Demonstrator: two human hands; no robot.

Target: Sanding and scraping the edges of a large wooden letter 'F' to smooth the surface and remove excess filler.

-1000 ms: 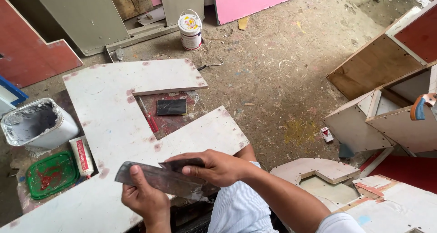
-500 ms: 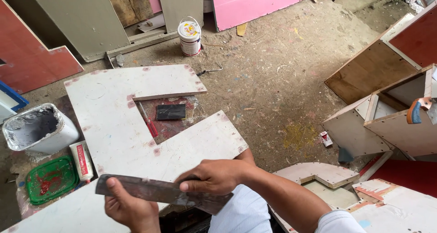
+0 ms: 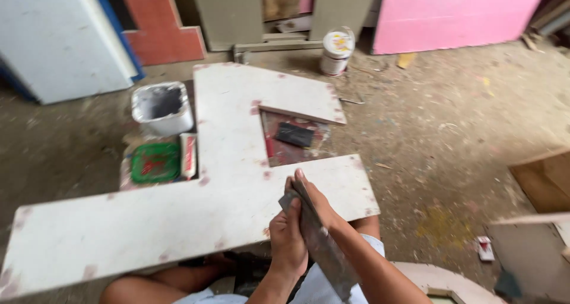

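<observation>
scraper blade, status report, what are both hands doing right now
Left hand and right hand both gripping the scraper blade. Blade held edge-up over the white cut-out board. Grey putty tub off to the left, nothing blocking.

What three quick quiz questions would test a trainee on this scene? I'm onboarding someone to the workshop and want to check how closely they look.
1. True or false: both hands grip the long flat metal blade.
2. What lies in the notch of the white cut-out board? A) a green lid B) a small black block C) a can
3. Which colour is the lid beside the white tub?

Key:
1. True: the left hand and the right hand both hold it.
2. B, the small black block.
3. Green, the green lid.
</observation>
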